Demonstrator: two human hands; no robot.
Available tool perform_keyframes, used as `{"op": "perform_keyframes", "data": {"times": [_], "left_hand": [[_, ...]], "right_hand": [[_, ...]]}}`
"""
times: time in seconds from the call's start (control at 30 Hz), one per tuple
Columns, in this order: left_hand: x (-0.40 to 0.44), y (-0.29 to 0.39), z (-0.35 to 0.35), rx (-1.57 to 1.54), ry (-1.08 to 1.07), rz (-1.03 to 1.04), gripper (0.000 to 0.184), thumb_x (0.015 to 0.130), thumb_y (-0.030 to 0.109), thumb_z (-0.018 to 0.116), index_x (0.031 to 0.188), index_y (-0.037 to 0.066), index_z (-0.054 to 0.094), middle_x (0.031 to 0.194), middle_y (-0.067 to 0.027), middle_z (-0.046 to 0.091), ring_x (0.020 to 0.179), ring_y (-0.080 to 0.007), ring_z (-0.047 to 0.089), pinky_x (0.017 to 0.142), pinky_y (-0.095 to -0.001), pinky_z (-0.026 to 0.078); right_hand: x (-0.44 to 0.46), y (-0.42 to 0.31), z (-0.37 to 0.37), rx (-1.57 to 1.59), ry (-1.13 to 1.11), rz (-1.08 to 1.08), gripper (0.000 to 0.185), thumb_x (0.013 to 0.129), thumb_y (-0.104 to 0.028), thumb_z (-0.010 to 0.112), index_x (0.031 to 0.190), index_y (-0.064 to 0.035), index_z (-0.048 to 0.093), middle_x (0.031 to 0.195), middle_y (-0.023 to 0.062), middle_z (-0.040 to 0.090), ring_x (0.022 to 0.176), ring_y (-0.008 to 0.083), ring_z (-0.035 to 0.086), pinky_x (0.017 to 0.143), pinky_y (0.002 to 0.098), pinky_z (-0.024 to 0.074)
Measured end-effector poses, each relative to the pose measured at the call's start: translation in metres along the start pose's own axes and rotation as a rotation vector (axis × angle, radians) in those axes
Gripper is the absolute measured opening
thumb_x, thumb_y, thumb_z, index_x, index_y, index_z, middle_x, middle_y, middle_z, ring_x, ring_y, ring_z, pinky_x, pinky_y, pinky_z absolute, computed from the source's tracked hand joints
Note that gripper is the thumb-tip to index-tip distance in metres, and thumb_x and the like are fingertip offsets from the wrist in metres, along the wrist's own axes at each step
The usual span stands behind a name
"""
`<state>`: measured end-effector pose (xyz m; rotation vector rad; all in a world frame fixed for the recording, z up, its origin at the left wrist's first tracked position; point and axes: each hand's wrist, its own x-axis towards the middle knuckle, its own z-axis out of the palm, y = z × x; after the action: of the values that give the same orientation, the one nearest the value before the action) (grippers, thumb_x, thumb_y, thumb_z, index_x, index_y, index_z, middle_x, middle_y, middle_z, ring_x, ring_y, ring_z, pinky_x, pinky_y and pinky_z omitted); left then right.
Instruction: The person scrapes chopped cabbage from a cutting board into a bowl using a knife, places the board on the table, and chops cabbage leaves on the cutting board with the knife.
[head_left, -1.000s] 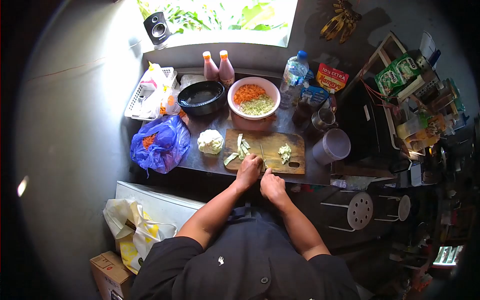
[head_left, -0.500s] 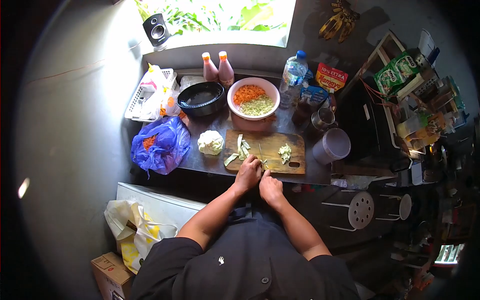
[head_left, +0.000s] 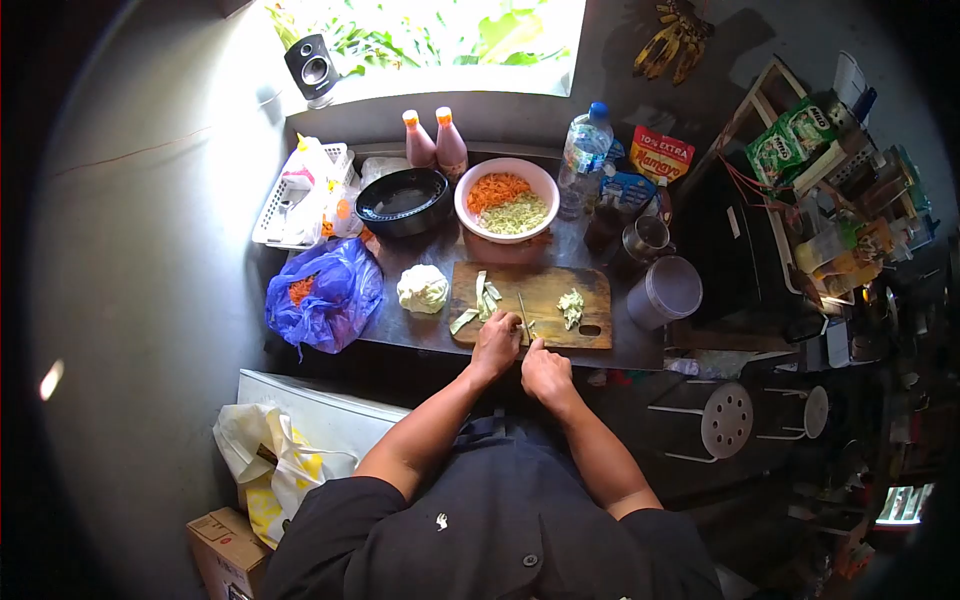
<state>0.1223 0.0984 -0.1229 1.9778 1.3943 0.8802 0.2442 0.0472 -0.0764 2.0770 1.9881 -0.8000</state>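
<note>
A knife [head_left: 522, 308] stands blade-forward over the wooden cutting board [head_left: 550, 285], its handle inside my closed right hand [head_left: 547, 374]. Just left of the blade, my left hand [head_left: 496, 345] has its fingers curled down on the board, pressing what looks like a cabbage strip mostly hidden under them. Several pale cabbage strips [head_left: 486, 298] lie on the board's left part. A small heap of chopped cabbage [head_left: 570, 308] sits on its right part. Left of the board rests a cabbage head [head_left: 422, 289].
Behind the board stands a pink bowl [head_left: 507, 232] of shredded carrot and chopped cabbage, beside a black round pan [head_left: 403, 202]. A blue plastic bag [head_left: 335, 300] with carrot shreds lies left. A lidded container [head_left: 665, 293], metal cup [head_left: 647, 238] and water bottle [head_left: 586, 150] stand right.
My right hand has shifted slightly right, widening the gap between the hands. My left hand stays in nearly the same place. The whole view has moved a little.
</note>
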Motion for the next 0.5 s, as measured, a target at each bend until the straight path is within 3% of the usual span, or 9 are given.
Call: {"op": "perform_keyframes", "data": {"times": [0.43, 0.5], "left_hand": [[0.002, -0.005, 0.004, 0.006, 0.026, -0.071, 0.013, 0.078, 0.000, 0.070, 0.090, -0.001, 0.074, 0.090, -0.0195, 0.068, 0.085, -0.0364, 0.068, 0.077, -0.0425, 0.055], [0.001, -0.005, 0.006, -0.007, 0.038, -0.086, 0.012, 0.078, 0.000, 0.070, 0.090, -0.001, 0.074, 0.089, -0.0196, 0.068, 0.085, -0.0363, 0.068, 0.077, -0.0425, 0.055]], "right_hand": [[-0.004, -0.003, 0.018, -0.081, 0.026, 0.006, 0.032, 0.093, -0.014, 0.052, 0.119, 0.0039, 0.046, 0.096, 0.0231, 0.074, 0.090, 0.0345, 0.074, 0.076, 0.0446, 0.0589], [0.001, 0.001, 0.027, -0.007, 0.035, 0.014, 0.039, 0.086, -0.009, 0.059, 0.118, 0.0076, 0.044, 0.094, 0.0265, 0.072, 0.091, 0.0393, 0.073, 0.078, 0.0482, 0.0579]]}}
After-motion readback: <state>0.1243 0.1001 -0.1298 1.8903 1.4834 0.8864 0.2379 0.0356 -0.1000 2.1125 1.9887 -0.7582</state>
